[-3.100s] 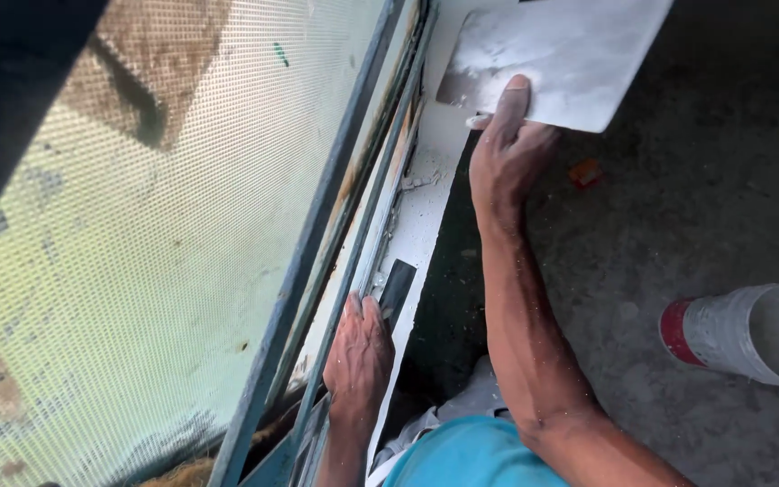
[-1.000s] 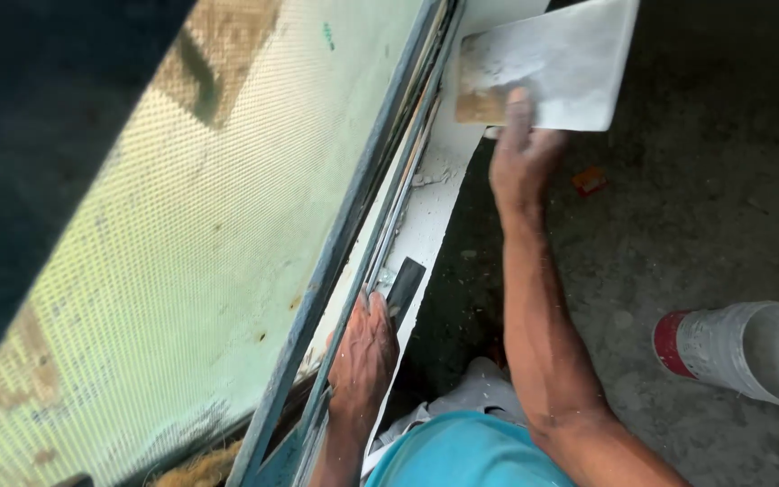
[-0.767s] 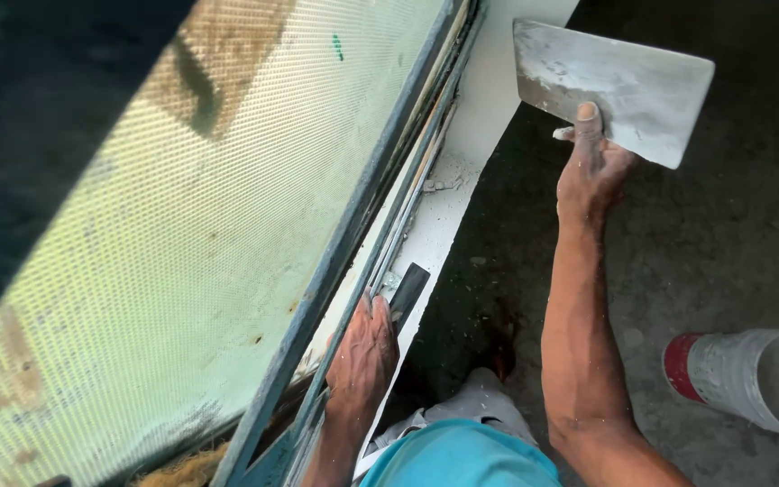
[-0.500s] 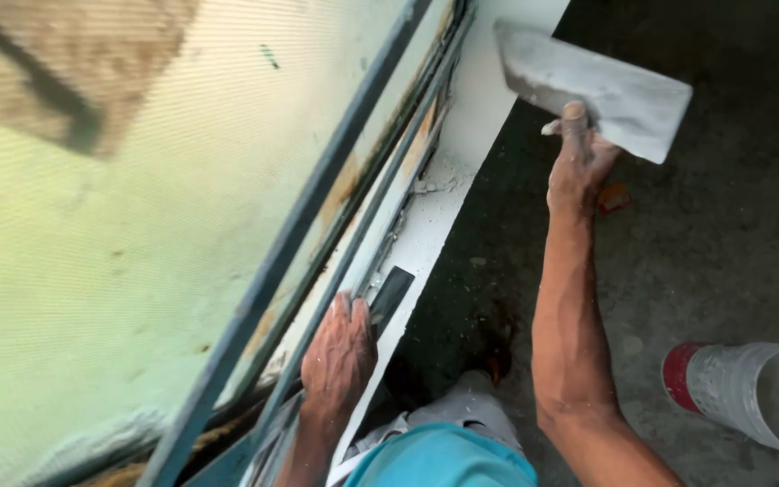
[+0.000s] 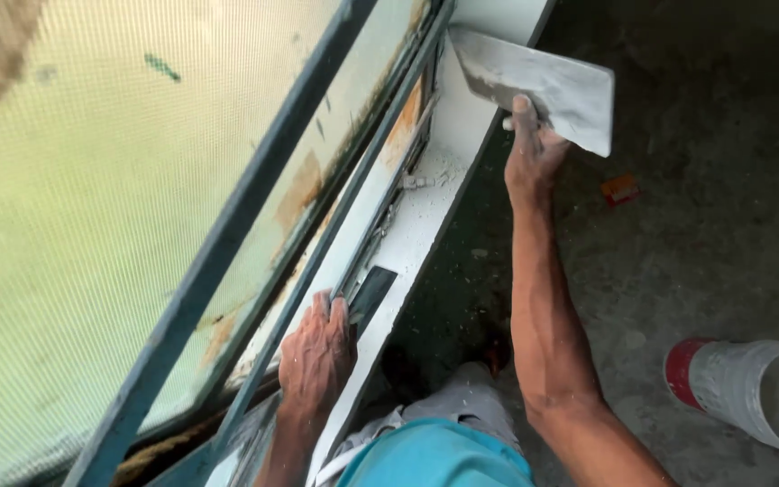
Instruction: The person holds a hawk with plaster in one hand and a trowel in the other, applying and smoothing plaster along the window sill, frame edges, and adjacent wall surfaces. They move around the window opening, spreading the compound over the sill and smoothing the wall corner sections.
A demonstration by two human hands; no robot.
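1. Nearest the camera, the person's light-blue shirt (image 5: pixel 439 460) fills the bottom edge, with both bare forearms reaching away from it.
2. The left hand (image 5: pixel 317 353) rests on the white sill ledge (image 5: pixel 426 212), its fingers closed over the near end of a dark putty knife (image 5: pixel 370 296). The knife's flat blade lies against the ledge, beside the metal window frame (image 5: pixel 227 243).
3. The window frame runs diagonally from lower left to upper right. Its blue-grey bars show rust-coloured patches, and the glazing behind them is covered by a fine pale mesh screen (image 5: pixel 74 198).
4. To the right, on the grey concrete floor (image 5: pixel 723 198), a white bucket with a red rim (image 5: pixel 755 390) lies on its side, well apart from both hands.
5. Crumbs of white plaster debris (image 5: pixel 426 176) lie on the ledge beyond the knife, between the two hands.
6. A small orange scrap (image 5: pixel 620 188) lies on the floor near the right wrist.
7. Farthest, the right hand (image 5: pixel 532 149) is raised at arm's length and grips a flat rectangular plastering trowel (image 5: pixel 543 86) from beneath. The handle is hidden by the hand; the index finger extends up along the blade's underside.
8. The trowel is tilted, its far corner just beside the upper part of the ledge. Grey-white filler smears its face, and whether it touches the ledge cannot be told.
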